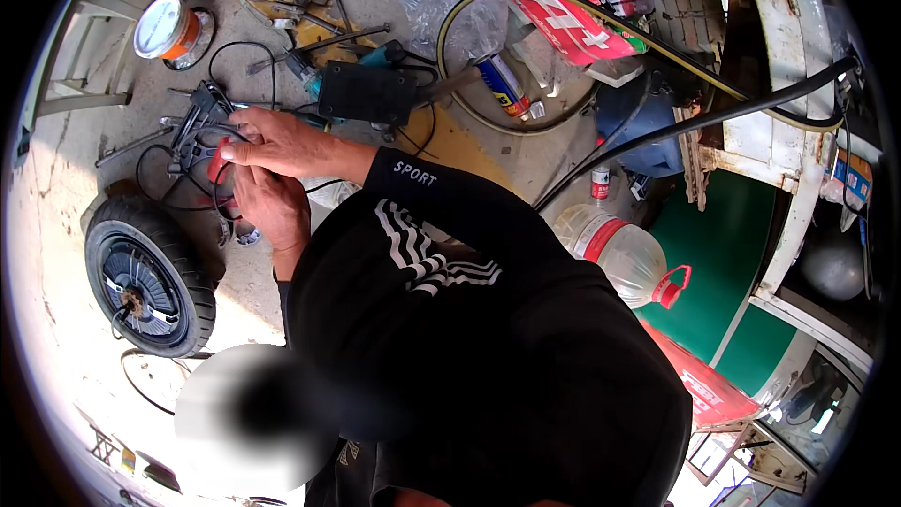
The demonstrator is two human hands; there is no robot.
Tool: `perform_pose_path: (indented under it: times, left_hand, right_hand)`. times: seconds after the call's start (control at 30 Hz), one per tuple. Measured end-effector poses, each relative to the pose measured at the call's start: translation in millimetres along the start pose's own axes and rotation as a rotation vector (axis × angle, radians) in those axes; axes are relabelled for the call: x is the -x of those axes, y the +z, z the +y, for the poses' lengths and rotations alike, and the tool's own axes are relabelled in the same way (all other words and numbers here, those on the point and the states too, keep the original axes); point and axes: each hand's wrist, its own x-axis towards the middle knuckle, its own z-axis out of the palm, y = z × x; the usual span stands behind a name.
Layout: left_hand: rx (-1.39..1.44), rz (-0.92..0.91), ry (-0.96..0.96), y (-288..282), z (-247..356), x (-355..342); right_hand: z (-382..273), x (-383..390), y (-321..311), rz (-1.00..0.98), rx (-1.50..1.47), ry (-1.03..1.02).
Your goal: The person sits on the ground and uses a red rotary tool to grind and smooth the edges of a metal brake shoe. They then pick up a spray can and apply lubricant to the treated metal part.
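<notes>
Both my hands are together at the left of the view, fingers bent inward over a small work spot. My right hand (286, 144) lies on top, its thumb and fingers closed on something too small to make out. Just below it, my left hand (272, 209) is closed around a thin black cable (217, 195), which loops out beside the fingers. A red piece (219, 161) shows at the fingertips; its kind is unclear. A metal puller-like tool (200, 115) lies just beyond the hands. A black-tyred hub motor wheel (150, 275) rests nearer, at the left.
A black box (366, 94), power tools with teal bodies (383, 53) and a white-lidded tub (167, 28) are on the floor beyond. A hose (441, 28) curves across the back. At right stand a large clear bottle (610, 249) and a rusty white frame (784, 66).
</notes>
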Motion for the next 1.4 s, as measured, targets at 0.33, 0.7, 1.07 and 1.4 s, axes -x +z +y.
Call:
perform_pose_path:
  times: [0.33, 0.7, 1.07, 1.4]
  left_hand:
    - [0.120, -0.900, 0.274, -29, 31, 31]
    - [-0.131, -0.676, 0.286, -41, -37, 37]
    - [-0.356, -0.472, 0.087, -154, -124, -67]
    - [-0.499, -0.609, -0.444, -138, -189, -44]
  right_hand:
    - [-29, 162, -126, 0.673, -0.745, 0.171]
    - [-116, 162, -199, 0.865, 0.141, -0.231]
    - [-138, -142, -240, 0.626, 1.328, -0.426]
    - [45, -392, -164, 0.045, 1.209, 0.237]
